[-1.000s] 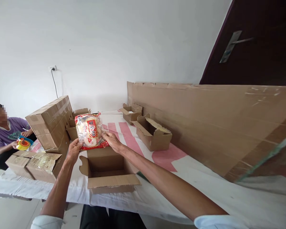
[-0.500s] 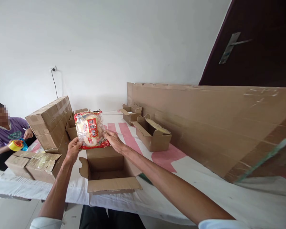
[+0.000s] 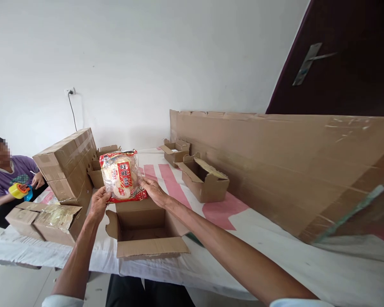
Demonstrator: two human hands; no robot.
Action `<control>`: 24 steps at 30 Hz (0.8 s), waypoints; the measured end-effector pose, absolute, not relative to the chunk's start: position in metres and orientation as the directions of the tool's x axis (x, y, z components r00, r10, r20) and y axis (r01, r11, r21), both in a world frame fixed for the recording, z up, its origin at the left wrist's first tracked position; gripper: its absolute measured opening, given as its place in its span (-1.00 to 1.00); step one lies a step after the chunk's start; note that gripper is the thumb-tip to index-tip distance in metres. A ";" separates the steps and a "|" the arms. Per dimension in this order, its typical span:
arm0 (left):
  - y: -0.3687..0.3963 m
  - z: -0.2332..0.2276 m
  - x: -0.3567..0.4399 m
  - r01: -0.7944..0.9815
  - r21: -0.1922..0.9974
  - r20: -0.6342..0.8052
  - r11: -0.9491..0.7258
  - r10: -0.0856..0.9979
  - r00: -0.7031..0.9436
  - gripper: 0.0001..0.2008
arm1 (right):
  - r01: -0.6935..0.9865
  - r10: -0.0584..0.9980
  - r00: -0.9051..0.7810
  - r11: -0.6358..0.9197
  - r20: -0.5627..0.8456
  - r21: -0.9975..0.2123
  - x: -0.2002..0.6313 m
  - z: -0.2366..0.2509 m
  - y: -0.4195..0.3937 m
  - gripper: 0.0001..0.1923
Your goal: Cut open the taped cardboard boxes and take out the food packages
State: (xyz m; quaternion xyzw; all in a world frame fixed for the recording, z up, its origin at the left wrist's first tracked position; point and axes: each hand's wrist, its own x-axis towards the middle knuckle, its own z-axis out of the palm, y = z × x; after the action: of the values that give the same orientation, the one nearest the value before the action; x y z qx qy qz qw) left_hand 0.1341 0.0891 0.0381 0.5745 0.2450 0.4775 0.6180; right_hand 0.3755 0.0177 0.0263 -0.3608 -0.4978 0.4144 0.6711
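**Snack bag held over open carton**

We hold a snack bag (image 3: pixel 120 175) upright in both hands, above the far edge of an open carton (image 3: pixel 144 230) that sits on the worktop (image 3: pixel 275 251) just in front of us. Our left hand (image 3: pixel 99 204) is closed on the bag's lower left corner; our right hand (image 3: pixel 152 190) pinches its lower right edge, fingers curled against the film.

Handling, as we judge it: light, since two corner pinches keep it up. The film looks glossy and likely slick, so the crimped seams at the edges are the safer hold. The contents look like thin round crackers, probably brittle; squeezing the middle would risk cracking them. The puffed body gives some cushion but little stiffness.

Looks: clear plastic showing pale, round crackers, a red label with white characters down the centre, a red band along the bottom, a small printed figure near the top left.

Nearby: sealed taped boxes (image 3: pixel 67 164) to the left, two smaller open cartons (image 3: pixel 205 181) farther back, a long cardboard sheet (image 3: pixel 291 166) standing on the right. Another person (image 3: pixel 6 175) sits at the left edge with a tape dispenser (image 3: pixel 19 190).
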 end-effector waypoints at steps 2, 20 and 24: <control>0.088 0.039 0.134 -0.310 0.944 0.244 -0.113 0.872 0.424 -0.38 | -0.197 0.918 0.155 0.391 0.365 -0.899 0.376 0.026 0.019 -0.34; 0.069 0.073 0.137 -0.207 0.943 0.333 -0.260 0.737 0.589 -0.40 | -0.265 0.931 0.147 0.363 0.335 -0.893 0.389 0.064 -0.006 -0.30; 0.067 0.072 0.125 0.228 0.848 0.237 -0.478 0.728 0.643 -0.39 | -0.079 0.852 0.339 0.448 0.399 -0.890 0.420 0.075 -0.015 -0.36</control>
State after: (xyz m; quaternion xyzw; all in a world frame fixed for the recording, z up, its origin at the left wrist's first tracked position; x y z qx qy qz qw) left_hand 0.1252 0.0669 0.0724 0.8055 0.2968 0.3004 0.4157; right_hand 0.4198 -0.0150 0.0746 -0.4097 -0.4718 0.3287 0.7082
